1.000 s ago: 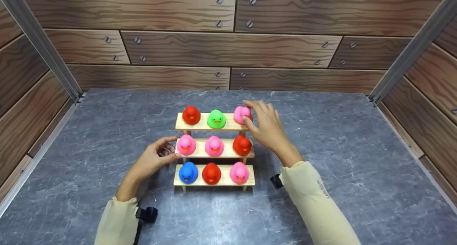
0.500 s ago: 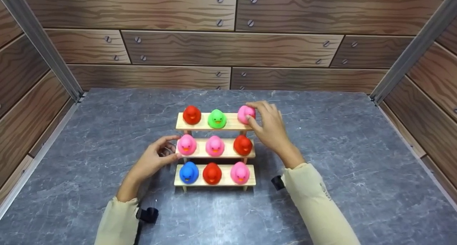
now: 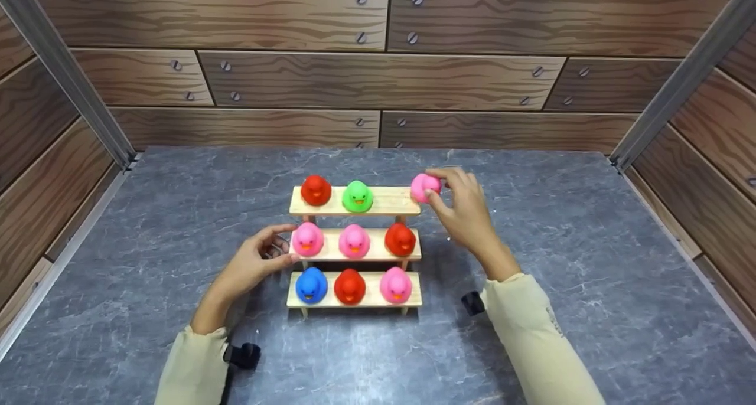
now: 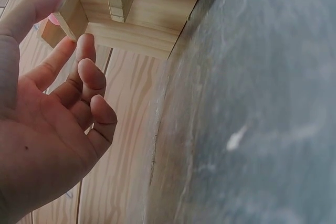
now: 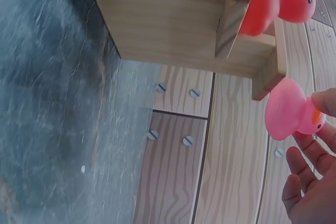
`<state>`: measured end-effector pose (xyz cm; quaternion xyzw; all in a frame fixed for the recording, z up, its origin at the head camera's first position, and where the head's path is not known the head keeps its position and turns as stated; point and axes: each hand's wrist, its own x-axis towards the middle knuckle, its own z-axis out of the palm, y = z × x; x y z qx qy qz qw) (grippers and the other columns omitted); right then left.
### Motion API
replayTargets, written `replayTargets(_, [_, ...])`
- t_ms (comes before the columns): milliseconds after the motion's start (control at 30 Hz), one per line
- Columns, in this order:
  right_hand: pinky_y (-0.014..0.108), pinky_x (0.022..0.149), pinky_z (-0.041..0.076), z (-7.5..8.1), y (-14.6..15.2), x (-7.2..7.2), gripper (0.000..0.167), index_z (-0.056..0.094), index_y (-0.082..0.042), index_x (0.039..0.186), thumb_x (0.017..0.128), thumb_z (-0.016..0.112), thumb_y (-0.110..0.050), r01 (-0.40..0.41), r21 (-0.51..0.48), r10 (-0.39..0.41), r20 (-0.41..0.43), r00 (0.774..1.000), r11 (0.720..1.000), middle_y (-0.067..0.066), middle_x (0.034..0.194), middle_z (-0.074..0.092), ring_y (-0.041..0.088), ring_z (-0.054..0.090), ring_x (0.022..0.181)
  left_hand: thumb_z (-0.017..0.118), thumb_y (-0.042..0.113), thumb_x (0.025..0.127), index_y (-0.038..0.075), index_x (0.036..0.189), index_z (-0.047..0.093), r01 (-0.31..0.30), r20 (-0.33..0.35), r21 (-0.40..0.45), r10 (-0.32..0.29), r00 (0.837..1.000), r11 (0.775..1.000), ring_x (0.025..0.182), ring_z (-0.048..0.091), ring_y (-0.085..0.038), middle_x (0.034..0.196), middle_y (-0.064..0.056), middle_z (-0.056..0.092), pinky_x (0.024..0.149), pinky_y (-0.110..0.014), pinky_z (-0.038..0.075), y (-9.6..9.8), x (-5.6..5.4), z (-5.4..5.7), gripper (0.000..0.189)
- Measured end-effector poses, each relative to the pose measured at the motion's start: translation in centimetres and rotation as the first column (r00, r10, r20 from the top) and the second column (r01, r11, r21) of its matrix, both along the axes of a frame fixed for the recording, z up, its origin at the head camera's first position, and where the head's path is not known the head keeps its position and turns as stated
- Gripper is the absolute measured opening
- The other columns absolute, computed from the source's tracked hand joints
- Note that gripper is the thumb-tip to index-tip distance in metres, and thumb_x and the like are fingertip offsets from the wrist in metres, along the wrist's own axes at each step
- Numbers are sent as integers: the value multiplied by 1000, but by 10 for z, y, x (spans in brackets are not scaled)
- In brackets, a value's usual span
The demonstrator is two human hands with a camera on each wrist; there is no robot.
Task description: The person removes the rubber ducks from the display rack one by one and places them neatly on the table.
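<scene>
A three-tier wooden stand (image 3: 384, 201) holds rubber ducks. My right hand (image 3: 469, 216) pinches a pink rubber duck (image 3: 425, 188) by its head, just past the right end of the top shelf. In the right wrist view that pink duck (image 5: 286, 109) overlaps nothing but the shelf end's corner, and thumb and fingers hold its head. My left hand (image 3: 251, 263) grips the left end of the middle shelf, thumb in front, beside a pink duck (image 3: 308, 239). In the left wrist view, thumb and index finger meet the shelf's end (image 4: 71, 14); the other fingers are loosely bent.
A red duck (image 3: 316, 190) and a green duck (image 3: 357, 196) sit on the top shelf. Another red duck (image 3: 400, 239) is on the middle shelf's right. Below stands a blue duck (image 3: 311, 286) among others. A grey marbled table (image 3: 567, 245) lies under the stand, with wood-patterned walls (image 3: 378, 80) around.
My right hand has moved right with the pink duck, from above the top shelf's right end to beyond it. The left hand and the stand have stayed in place.
</scene>
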<state>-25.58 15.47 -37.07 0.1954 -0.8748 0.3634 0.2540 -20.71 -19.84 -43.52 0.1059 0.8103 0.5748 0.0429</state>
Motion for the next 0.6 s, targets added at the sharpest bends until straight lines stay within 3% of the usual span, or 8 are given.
replayTargets(600, [40, 83, 36, -11, 23, 1, 30, 65, 1, 110, 84, 72, -11, 35, -41, -34, 15, 999, 999, 18, 103, 64, 34, 54, 90, 73, 11, 84, 2, 134, 53, -3, 4, -6, 3, 1000, 1000, 74, 51, -11, 89, -6, 60, 66, -21, 43, 0, 0, 0, 55])
